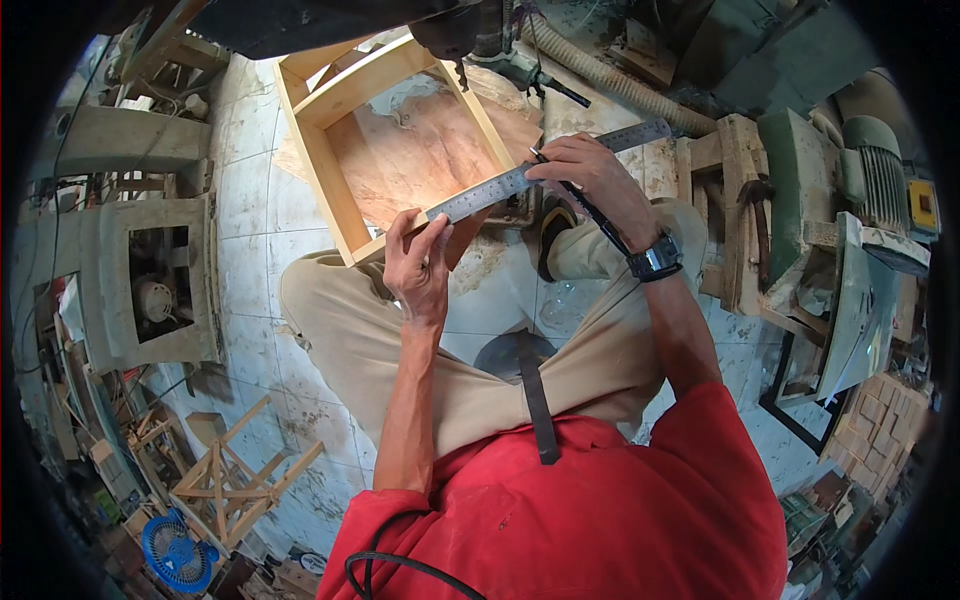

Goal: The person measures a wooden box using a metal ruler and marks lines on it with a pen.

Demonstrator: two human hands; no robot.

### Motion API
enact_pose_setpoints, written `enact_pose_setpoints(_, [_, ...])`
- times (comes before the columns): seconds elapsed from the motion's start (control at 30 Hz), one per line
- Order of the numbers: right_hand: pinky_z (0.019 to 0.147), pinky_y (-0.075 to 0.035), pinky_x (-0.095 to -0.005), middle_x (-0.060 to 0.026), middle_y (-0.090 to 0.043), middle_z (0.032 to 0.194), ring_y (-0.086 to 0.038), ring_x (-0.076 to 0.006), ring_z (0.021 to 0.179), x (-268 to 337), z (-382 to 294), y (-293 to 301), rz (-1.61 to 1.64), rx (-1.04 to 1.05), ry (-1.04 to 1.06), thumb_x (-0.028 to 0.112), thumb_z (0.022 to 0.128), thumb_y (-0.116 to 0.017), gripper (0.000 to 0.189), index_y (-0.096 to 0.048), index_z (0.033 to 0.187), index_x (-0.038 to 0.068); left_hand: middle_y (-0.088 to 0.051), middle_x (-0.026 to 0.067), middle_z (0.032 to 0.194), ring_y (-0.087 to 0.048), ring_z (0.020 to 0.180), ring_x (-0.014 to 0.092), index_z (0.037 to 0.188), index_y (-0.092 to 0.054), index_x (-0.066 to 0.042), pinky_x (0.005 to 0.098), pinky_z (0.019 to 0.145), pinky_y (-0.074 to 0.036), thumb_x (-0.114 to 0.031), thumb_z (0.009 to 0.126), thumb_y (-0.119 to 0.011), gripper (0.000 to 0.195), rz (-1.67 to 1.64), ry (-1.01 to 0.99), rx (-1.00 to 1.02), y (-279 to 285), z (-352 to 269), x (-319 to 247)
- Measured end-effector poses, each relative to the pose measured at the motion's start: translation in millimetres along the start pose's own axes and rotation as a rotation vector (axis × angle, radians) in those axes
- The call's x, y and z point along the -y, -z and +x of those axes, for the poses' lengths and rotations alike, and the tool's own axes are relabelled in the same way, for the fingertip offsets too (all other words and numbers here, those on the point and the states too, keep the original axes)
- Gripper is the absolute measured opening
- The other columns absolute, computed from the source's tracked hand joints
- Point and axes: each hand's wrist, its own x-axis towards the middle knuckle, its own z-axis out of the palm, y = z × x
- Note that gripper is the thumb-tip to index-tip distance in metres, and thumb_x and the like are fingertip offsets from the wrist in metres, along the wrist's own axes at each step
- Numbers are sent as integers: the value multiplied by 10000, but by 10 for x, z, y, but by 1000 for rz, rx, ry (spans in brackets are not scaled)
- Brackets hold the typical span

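A pale wooden frame [334,180] with a crosswise divider stands in front of my knees, tilted in the view. Along its near rail lies a steel ruler [484,193], whose far end sticks out past the frame's right corner. My left hand [416,262] pinches the ruler's left end against the near rail, thumb on the ruler. Over the frame's right corner, my right hand [600,180] presses on the ruler with its fingers. A dark pen or pencil [596,214] is held in that same hand, its tip pointing up and left.
Above the frame hangs a dark machine head with a drill bit [461,75]. Plywood [405,161] shows beneath the frame. A ribbed hose [622,71] runs behind; a green motor [874,161] machine stands right. Wooden trestle pieces [225,487] and a blue fan [176,551] are lower left.
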Motion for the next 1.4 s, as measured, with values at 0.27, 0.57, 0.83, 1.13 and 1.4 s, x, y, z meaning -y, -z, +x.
enact_pose_setpoints(0.27, [950, -469, -381, -73, -696, 1110, -633, -277, 1050, 10, -4, 15, 23, 9, -7, 55, 751, -692, 285, -725, 1030, 102, -652, 129, 1155, -651, 1026, 260, 1066, -759, -92, 342, 870, -529, -36, 828, -775, 245, 24, -24, -5, 0, 8, -1])
enact_pose_setpoints(0.57, [933, -480, -377, -72, -705, 1073, -641, -275, 1032, 30, 20, 10, 24, 24, -6, 73, 775, -694, 242, -726, 1014, 90, -624, 129, 1170, -670, 985, 245, 1047, -764, -110, 329, 827, -550, -41, 824, -776, 234, 54, -51, -26, 3, 13, 16])
enact_pose_setpoints(0.83, [912, -466, -360, -74, -706, 996, -650, -263, 1015, -18, 28, -56, 1, -73, 72, 62, 766, -713, 230, -713, 995, 77, -616, 136, 1168, -689, 903, 242, 1032, -753, -103, 334, 773, -559, -27, 813, -779, 234, 52, -73, -46, -8, 12, 27])
enact_pose_setpoints(1.13, [975, -464, -386, -69, -719, 1106, -622, -253, 1121, 52, 59, -34, -38, -23, 31, 62, 813, -724, 267, -720, 1078, 93, -640, 115, 1153, -677, 939, 229, 1026, -767, -105, 325, 793, -552, -32, 798, -793, 241, -22, 45, -35, -13, -2, -19])
enact_pose_setpoints(1.4, [709, -530, -281, -114, -709, 948, -645, -169, 760, 616, 412, -261, 641, -253, -332, 49, 888, -697, 275, -687, 1160, 9, -620, 113, 1184, -696, 922, 227, 1057, -756, -111, 329, 786, -562, -13, 800, -780, 276, -56, 57, -26, -20, -23, -9])
